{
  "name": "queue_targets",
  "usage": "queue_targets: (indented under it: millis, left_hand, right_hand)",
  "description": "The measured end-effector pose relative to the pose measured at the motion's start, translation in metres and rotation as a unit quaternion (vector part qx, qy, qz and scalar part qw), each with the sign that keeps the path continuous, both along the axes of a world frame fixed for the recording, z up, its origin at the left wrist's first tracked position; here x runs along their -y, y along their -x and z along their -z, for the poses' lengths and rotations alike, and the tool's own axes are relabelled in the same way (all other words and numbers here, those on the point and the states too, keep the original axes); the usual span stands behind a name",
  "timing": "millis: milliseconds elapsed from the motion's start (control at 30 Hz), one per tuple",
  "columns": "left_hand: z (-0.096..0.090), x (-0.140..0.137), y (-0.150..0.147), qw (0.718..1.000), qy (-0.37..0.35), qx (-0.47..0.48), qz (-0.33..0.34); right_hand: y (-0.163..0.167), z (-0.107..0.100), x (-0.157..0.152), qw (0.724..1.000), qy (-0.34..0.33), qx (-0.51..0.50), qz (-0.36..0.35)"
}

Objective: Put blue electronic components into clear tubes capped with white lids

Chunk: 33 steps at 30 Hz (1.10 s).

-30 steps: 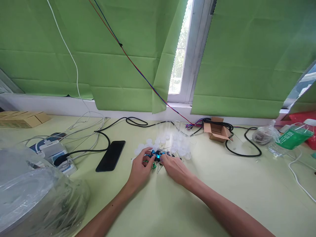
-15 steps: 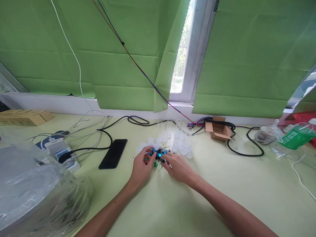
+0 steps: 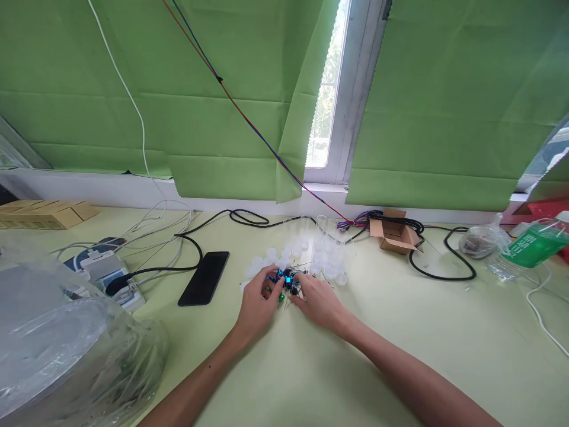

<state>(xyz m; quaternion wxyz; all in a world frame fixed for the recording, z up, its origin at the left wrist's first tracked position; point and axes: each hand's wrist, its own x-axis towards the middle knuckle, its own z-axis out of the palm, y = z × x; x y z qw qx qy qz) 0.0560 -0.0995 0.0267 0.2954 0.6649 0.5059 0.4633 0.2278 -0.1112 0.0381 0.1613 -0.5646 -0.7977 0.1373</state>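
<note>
Electronic components [image 3: 288, 280] lie heaped on the pale green tabletop [image 3: 284, 367], between the two hands: small, smooth, glossy bodies with thin, wiry leads. Leads splay several ways, some toward the wearer; the heap's long axis is too covered to tell. Most bodies look shiny blue or black, with a bright green piece [image 3: 281, 297] at the near edge. The left hand [image 3: 258, 296] curls around the heap's left side; the right hand [image 3: 317, 296] meets its right side, thumb and forefinger slightly parted. Whether either grasps a part, I cannot tell. Translucent, round plastic pieces [image 3: 329, 272] spread just beyond.
</note>
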Motion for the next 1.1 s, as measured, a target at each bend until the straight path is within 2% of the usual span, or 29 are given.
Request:
queue_targets:
  millis: [233, 633, 800, 967, 1100]
  left_hand:
    - [-0.001, 0.002, 0.000, 1.000, -0.001, -0.025, 0.001]
    - [-0.002, 0.003, -0.001, 0.999, 0.001, -0.042, 0.025]
    - [0.000, 0.003, 0.000, 0.999, 0.010, -0.035, 0.032]
    - [0.003, 0.001, 0.001, 0.999, 0.033, -0.004, 0.030]
    - [0.003, 0.000, 0.001, 0.995, 0.071, 0.062, 0.032]
  right_hand:
    - [0.000, 0.009, -0.004, 1.000, 0.008, -0.004, -0.014]
    - [0.001, 0.012, -0.006, 0.996, 0.008, -0.091, -0.004]
    - [0.002, 0.012, -0.006, 0.994, -0.022, -0.103, -0.019]
    - [0.000, 0.021, -0.006, 0.989, -0.083, -0.114, -0.038]
    - [-0.004, 0.028, -0.003, 0.975, -0.152, -0.165, -0.008]
